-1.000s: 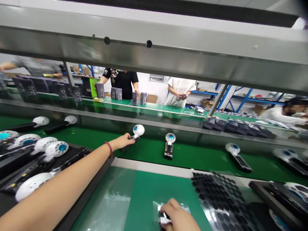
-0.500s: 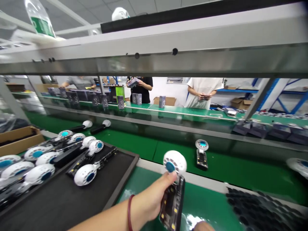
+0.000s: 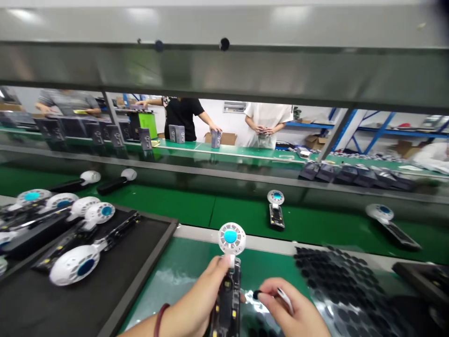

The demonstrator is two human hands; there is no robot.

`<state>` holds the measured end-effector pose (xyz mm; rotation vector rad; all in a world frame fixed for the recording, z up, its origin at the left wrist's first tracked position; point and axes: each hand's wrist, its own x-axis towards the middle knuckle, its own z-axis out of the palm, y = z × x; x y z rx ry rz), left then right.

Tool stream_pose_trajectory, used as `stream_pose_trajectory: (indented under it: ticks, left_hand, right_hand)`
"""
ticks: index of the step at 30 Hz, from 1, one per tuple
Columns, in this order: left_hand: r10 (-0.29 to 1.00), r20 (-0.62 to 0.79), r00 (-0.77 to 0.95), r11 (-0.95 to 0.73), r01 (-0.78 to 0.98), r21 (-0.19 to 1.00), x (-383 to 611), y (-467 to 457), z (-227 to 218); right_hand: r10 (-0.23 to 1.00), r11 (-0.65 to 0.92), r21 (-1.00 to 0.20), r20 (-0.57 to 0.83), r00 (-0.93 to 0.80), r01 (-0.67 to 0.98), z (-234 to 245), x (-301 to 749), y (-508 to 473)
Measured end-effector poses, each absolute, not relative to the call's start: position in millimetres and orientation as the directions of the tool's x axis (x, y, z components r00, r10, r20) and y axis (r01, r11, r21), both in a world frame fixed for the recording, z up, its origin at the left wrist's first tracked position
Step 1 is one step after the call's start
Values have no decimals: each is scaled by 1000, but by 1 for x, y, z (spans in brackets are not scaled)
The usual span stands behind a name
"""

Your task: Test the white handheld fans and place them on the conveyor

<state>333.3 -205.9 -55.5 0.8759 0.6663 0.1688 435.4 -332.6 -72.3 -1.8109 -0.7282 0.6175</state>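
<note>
My left hand point(image 3: 206, 295) is closed round the dark body of a handheld device point(image 3: 231, 238), which stands upright with its round white head and blue centre facing me. Yellow-white squares show along its open body. To its right, my right hand point(image 3: 291, 309) pinches a small black disc point(image 3: 257, 295) between thumb and forefinger, a short gap away from the device. A slim white stick-like object point(image 3: 286, 299) also pokes out among its fingers; its kind is unclear. Beside that hand lies a clear sheet of black round pieces point(image 3: 336, 276).
A dark tray point(image 3: 140, 276) at the left holds several similar devices. Beyond the bench edge, a green conveyor belt point(image 3: 185, 201) carries more of them. A metal beam point(image 3: 196, 70) crosses overhead. Co-workers stand across the line near grey boxes point(image 3: 145, 139).
My view has turned right. The device has come more upright, its head facing me. My right hand has risen into view with the black disc. A co-worker across now touches a box on the bench.
</note>
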Motion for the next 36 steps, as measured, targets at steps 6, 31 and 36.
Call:
stream_pose_trajectory:
  ticks: [6,31,36]
  left_hand:
    - [243,-332,911,711,65,700,335,-216,-63]
    - [314,-382,869,676,78,733,333,-219,-81]
    - [323,-392,861,661,92,745,333,-219,-85]
  right_hand:
    - [698,-243,-941,-1,716,236,-55,432,-331]
    - [794,-208,-721,271,544,662,-68,415,-337]
    - [800,-219,-692,276,533,688,-71,413,-336]
